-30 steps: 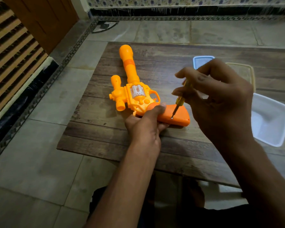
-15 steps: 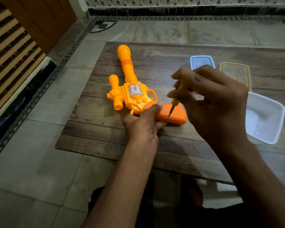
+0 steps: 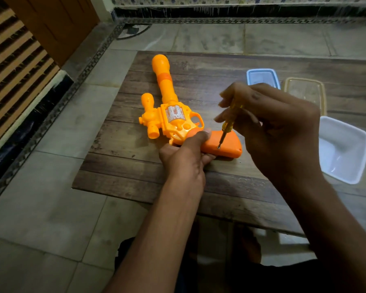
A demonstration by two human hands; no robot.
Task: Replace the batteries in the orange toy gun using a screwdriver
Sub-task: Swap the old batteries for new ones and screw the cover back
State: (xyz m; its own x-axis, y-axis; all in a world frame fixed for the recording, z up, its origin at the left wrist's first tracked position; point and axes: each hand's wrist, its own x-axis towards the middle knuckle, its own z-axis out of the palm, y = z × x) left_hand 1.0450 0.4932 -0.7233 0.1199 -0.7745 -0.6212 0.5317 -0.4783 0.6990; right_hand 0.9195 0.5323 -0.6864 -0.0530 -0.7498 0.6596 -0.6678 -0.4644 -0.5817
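Note:
The orange toy gun [image 3: 173,121] lies flat on a low wooden board [image 3: 135,166], barrel pointing away from me and its darker orange handle [image 3: 230,144] toward the right. My left hand [image 3: 186,157] grips the gun where the handle joins the body, thumb across the top. My right hand [image 3: 270,127] pinches a small yellow-handled screwdriver [image 3: 227,125] between its fingertips. The screwdriver stands nearly upright, with its metal tip set on a spot on the handle's face.
Three containers stand on the board's right side: a blue-rimmed tub [image 3: 262,78], a clear yellow-rimmed tub [image 3: 304,92] and a white square tub [image 3: 344,149]. Stone floor tiles [image 3: 40,208] surround the board, and a slatted wooden panel [image 3: 11,66] stands at the left.
The gun and both hands keep their places. My right fingers have shifted a little round the screwdriver handle, its tip still on the same spot of the handle.

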